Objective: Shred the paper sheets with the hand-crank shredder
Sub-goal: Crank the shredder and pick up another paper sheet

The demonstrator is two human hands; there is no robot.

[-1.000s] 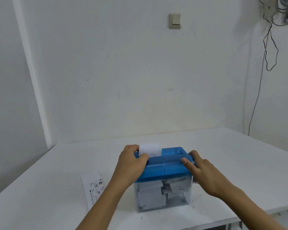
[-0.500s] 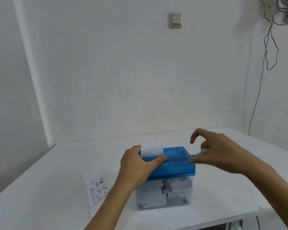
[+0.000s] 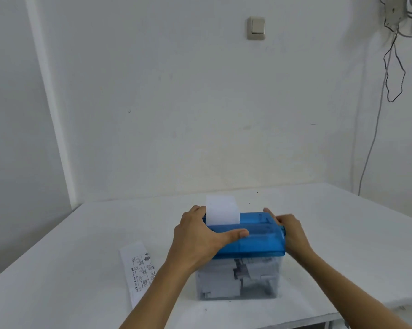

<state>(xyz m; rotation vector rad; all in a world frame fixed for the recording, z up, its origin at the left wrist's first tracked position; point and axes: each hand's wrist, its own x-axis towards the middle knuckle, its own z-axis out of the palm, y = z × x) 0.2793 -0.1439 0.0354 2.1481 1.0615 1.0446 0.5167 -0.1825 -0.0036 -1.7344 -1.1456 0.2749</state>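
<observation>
The hand-crank shredder (image 3: 259, 241) has a blue lid on a clear bin (image 3: 238, 279) holding cut paper pieces. It stands near the front of the white table (image 3: 81, 257). A white paper sheet (image 3: 222, 210) sticks upright out of the lid's slot at the left. My left hand (image 3: 200, 236) grips the lid's left end, thumb lying along the front. My right hand (image 3: 289, 230) is at the lid's right end with its fingers curled around the crank, which is mostly hidden.
A printed paper strip (image 3: 138, 269) lies flat on the table to the left of the shredder. A cable (image 3: 371, 148) hangs down the wall at the right. The table's front edge runs just below the bin.
My right hand swung up and back above the right end, then came down again at that end. The white sheet stands about as high as before. My left hand stayed on the lid.
</observation>
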